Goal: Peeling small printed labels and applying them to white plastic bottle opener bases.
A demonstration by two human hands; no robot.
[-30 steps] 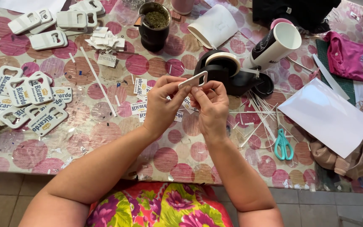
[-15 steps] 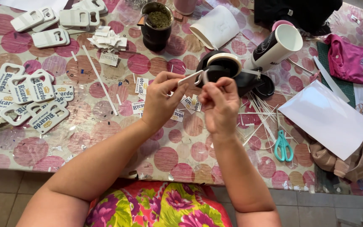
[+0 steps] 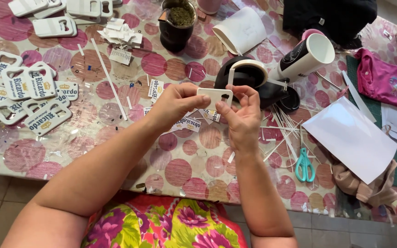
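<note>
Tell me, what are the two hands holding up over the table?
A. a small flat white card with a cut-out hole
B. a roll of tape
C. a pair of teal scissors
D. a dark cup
A: the left hand and right hand pinch a flat white card between them, while the teal scissors lie on the table.

The top edge crops the white tags (image 3: 51, 9) and the black bag (image 3: 331, 14). Beside the tape roll (image 3: 249, 71), the white plastic tag (image 3: 214, 96) hides the left hand's (image 3: 173, 103) fingers; its far face cannot be seen.
</note>
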